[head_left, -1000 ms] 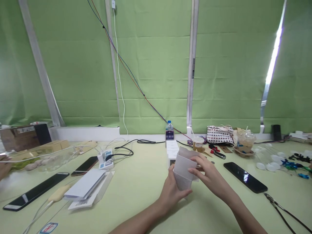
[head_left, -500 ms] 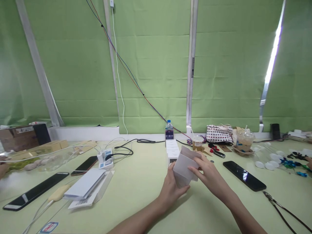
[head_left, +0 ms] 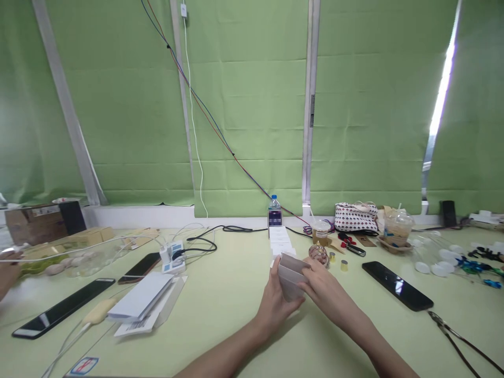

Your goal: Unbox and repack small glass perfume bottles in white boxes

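Note:
Between my two hands is a small white cardboard box (head_left: 290, 277), held tilted above the table. My left hand (head_left: 275, 299) wraps round its left side and underside. The fingers of my right hand (head_left: 321, 281) pinch its upper right edge, where a flap stood up before. The inside of the box cannot be made out. Just behind it stands a row of white boxes (head_left: 280, 239). Close to my right fingers are a round patterned ornament (head_left: 318, 253) and two small gold-coloured caps (head_left: 344, 265).
Flattened white cartons (head_left: 142, 296), a power strip (head_left: 173, 257) and phones lie left. To the right are a black phone (head_left: 397, 285), pliers (head_left: 443, 323), a drink cup (head_left: 397, 228) and a patterned pouch (head_left: 356, 218). A bottle (head_left: 274, 212) stands behind. Another person's hand (head_left: 8, 273) shows far left.
The box has turned and its raised flap is folded down. My right hand has moved slightly left and down, uncovering the ornament and the caps. The other person's hand has come further in.

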`<act>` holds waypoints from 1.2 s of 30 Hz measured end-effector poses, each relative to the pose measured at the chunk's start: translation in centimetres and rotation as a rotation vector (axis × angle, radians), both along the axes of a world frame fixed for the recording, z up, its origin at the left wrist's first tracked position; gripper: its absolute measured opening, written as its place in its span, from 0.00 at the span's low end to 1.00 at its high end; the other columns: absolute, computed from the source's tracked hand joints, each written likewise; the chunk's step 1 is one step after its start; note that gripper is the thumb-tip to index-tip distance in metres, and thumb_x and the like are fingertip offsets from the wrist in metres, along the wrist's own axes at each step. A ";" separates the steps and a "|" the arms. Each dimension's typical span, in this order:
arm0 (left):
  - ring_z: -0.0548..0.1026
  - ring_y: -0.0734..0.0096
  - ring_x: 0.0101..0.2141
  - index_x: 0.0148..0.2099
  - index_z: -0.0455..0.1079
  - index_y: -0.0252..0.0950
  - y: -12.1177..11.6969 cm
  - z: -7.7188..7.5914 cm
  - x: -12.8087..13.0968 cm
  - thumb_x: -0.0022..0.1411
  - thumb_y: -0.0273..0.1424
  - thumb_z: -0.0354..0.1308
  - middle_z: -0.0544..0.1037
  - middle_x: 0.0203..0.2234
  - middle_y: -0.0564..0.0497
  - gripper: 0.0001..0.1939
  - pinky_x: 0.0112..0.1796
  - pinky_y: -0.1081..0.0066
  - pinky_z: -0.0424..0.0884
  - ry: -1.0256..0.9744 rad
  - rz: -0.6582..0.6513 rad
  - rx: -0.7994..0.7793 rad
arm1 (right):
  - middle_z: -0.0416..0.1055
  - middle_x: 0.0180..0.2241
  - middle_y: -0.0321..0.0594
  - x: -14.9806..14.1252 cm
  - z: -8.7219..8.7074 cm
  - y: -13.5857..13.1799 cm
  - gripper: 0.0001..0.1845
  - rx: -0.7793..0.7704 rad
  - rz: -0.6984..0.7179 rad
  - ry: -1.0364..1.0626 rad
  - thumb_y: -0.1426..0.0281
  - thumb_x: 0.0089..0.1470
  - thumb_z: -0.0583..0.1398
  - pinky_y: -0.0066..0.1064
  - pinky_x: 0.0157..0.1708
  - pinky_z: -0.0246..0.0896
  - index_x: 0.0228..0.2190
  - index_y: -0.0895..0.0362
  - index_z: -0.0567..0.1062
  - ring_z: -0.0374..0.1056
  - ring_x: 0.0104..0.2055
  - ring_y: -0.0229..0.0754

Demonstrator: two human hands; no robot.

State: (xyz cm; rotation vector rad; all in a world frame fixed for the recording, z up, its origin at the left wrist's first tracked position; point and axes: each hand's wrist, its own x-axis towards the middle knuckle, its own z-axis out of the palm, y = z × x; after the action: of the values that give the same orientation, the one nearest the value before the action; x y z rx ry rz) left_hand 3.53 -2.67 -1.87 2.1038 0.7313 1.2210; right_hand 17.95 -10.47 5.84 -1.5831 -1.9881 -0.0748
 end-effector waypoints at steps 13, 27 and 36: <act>0.65 0.55 0.53 0.65 0.34 0.47 0.1 -0.1 -0.2 0.48 0.32 0.66 0.57 0.58 0.43 0.52 0.49 0.56 0.66 0.017 0.021 0.041 | 0.71 0.37 0.41 0.4 0.4 -0.2 0.12 0.145 -0.019 0.306 0.68 0.62 0.47 0.35 0.35 0.64 0.46 0.53 0.62 0.70 0.37 0.44; 0.70 0.61 0.39 0.47 0.52 0.39 -0.2 -0.3 -0.2 0.47 0.35 0.64 0.67 0.41 0.49 0.29 0.38 0.64 0.68 0.104 0.086 0.039 | 0.73 0.35 0.40 1.2 -0.9 1.4 0.13 0.189 -0.030 0.192 0.71 0.60 0.49 0.34 0.36 0.63 0.33 0.53 0.73 0.70 0.36 0.44; 0.69 0.60 0.40 0.45 0.52 0.38 -0.3 -0.4 -0.2 0.47 0.35 0.65 0.67 0.40 0.47 0.29 0.39 0.63 0.67 0.153 0.109 0.010 | 0.73 0.33 0.39 2.1 -0.8 2.0 0.12 0.076 -0.052 0.221 0.70 0.58 0.50 0.34 0.35 0.60 0.30 0.55 0.73 0.69 0.36 0.44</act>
State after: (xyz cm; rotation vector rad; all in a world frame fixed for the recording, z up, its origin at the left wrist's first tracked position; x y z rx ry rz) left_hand 3.32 -3.01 -2.24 2.2092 0.9208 1.1302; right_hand 20.05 -8.47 5.04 -1.5246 -1.7553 0.0045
